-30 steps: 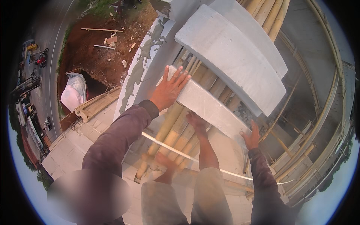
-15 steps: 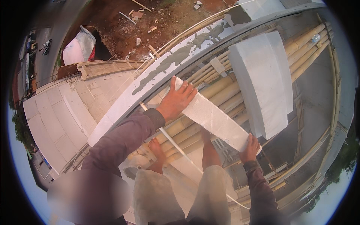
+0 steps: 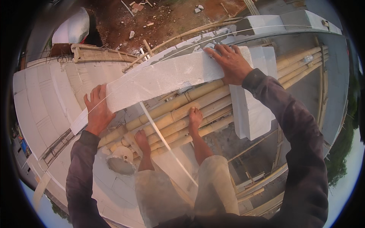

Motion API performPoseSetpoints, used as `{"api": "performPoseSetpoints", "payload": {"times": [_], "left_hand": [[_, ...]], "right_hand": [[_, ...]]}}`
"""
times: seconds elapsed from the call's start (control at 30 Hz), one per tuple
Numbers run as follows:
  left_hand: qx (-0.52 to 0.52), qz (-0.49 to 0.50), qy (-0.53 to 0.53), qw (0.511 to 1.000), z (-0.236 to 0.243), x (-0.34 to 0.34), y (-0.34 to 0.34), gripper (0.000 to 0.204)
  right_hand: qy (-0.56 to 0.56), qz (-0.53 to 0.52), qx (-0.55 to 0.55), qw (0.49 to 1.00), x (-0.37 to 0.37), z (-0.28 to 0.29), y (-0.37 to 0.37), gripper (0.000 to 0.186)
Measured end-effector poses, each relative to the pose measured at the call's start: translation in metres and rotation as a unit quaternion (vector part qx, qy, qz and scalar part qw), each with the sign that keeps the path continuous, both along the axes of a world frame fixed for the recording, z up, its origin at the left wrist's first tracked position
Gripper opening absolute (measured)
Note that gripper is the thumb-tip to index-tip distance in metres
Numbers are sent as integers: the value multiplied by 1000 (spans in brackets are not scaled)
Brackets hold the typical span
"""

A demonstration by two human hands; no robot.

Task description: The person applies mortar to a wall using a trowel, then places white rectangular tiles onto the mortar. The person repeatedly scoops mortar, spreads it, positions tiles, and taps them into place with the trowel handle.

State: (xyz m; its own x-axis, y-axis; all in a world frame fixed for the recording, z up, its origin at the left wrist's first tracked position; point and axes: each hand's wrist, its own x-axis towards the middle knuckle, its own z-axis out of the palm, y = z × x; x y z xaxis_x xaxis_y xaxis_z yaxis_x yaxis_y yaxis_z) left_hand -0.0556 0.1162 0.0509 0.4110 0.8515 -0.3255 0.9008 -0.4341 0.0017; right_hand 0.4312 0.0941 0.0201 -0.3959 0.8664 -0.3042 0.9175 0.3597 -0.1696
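Observation:
A long white lightweight concrete block (image 3: 163, 76) lies lengthwise along the wall top, gripped by its two ends. My left hand (image 3: 99, 111) is closed on its left end, fingers over the top edge. At the other end my right hand (image 3: 232, 64) grips it, fingers over the far side. Grey mortar (image 3: 243, 26) shows on the wall top beyond the right hand. The block hides the wall beneath it, so I cannot tell whether it rests fully there. A thin string (image 3: 262, 26) runs along the wall and across the block.
My bare feet stand on bundled bamboo poles (image 3: 176, 116). More white blocks (image 3: 253, 110) are stacked on the poles at right. A pale thin pole (image 3: 163, 138) slants past my feet, near a round grey container (image 3: 121, 161). Beyond the wall, reddish ground (image 3: 171, 17) lies lower down.
The block has swung from a slant over the bamboo to lie along the wall. My left hand has moved left and nearer; my right hand has moved up and away to the far side.

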Motion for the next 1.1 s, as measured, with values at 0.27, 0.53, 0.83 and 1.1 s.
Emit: {"api": "performPoseSetpoints", "payload": {"times": [0.27,0.53,0.83,1.1], "left_hand": [[50,43,-7,998,-63,41,48,101],[89,39,-22,995,-92,68,57,98],[72,46,10,996,-108,80,49,104],[65,57,14,996,-117,77,46,105]], "right_hand": [[-152,20,6,988,37,-41,103,112],[-47,81,78,993,65,-60,127,92],[-49,96,55,993,70,-69,124,91],[-66,93,72,991,66,-74,122,81]]}}
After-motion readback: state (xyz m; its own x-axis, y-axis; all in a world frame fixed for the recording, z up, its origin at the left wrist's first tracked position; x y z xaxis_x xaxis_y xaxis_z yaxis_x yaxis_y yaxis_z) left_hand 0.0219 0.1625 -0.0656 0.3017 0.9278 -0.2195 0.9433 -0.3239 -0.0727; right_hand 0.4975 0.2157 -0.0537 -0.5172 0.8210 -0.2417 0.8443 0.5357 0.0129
